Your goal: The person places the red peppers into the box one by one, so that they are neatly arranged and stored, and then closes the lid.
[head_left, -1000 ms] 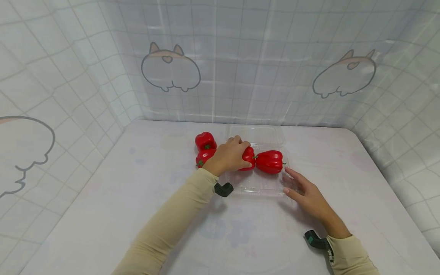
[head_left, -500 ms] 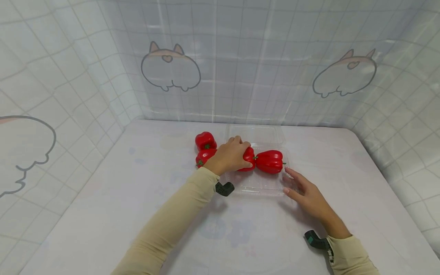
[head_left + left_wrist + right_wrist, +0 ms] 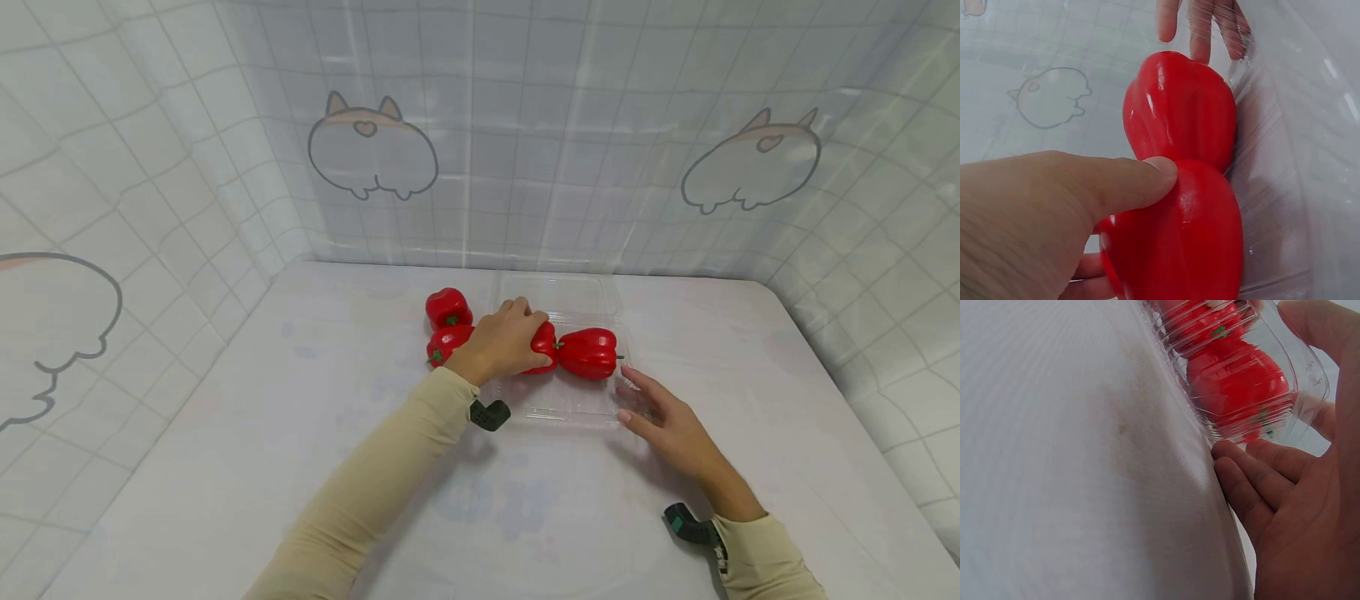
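- Head view: clear plastic clamshell [image 3: 555, 398], lid [image 3: 558, 292] folded back; probably thin, springy; no brand, label or writing legible.
- My right hand [image 3: 678, 433]: fingers loosely spread, at the clamshell's end.
- My left hand [image 3: 501, 337]: gripping one red bell pepper [image 3: 543, 350] inside the clamshell.
- That pepper: glossy, likely slick, firm, light; best cupped round its broad sides.
- Green stem [image 3: 558, 343]: poor handhold.

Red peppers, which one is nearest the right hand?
The rightmost pepper, in the clear container; the left hand grips its neighbour, and two more lie farther left.
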Demonstrator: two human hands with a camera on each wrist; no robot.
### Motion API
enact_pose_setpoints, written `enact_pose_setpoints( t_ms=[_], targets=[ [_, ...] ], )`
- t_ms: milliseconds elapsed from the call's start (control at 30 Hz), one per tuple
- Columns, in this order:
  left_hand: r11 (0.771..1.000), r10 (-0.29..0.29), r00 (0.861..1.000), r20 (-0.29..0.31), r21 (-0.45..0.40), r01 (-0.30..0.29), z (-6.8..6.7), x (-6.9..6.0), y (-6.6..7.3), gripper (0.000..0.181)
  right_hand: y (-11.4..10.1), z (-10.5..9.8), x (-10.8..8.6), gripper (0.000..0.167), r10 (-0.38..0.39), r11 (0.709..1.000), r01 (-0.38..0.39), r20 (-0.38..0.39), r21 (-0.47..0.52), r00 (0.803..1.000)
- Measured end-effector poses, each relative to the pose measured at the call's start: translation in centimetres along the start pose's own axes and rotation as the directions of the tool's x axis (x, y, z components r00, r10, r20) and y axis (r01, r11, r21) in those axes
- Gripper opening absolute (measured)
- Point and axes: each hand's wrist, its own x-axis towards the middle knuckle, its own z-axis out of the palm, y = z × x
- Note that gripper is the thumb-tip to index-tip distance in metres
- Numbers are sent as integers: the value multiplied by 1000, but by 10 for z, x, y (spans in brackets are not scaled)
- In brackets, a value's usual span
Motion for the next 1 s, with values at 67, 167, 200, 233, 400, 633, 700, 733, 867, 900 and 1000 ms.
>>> enact_pose_setpoints(
  t_ms=[67,167,200,233,400,633,700,733,867,900,1000],
  targets=[
    [1000,5,1000,-4,4,-5,0,0,0,64,0,0,0,70,2,1000,-3,1,0,1000],
    [1000,7,1000,-5,6,-7,0,-1,0,65,0,0,0,70,4,1000,-4,0,0,1000],
    [1000,6,1000,-3,5,-6,0,-1,0,66,0,0,0,70,4,1000,-4,-1,-1,1000],
    [1000,5,1000,-3,6,-5,0,-1,0,67,0,0,0,70,4,1000,-4,-1,-2,1000],
    [1000,-3,1000,11,6,3,1,-2,-2,72,0,0,0,70,3,1000,-3,0,-5,1000],
    [1000,6,999,32,10,-7,-1,-5,-2,75,0,-1,0,70,-9,1000,9,-3,-6,1000],
    [1000,10,1000,30,12,-10,-1,-6,-2,74,0,-1,0,70,-12,1000,12,-3,-9,1000],
    [1000,12,1000,26,14,-12,-1,-6,-2,73,0,-1,0,70,-14,1000,13,-3,-10,1000],
    [1000,16,1000,8,22,-16,1,-6,-2,71,0,-1,0,70,-16,1000,16,-4,-13,1000],
    [1000,17,1000,4,23,-17,1,-6,-2,71,0,-1,0,70,-16,1000,16,-4,-13,1000],
    [1000,19,1000,-2,24,-19,1,-6,-1,72,0,-2,0,70,-16,1000,16,-4,-14,1000]
  ],
)
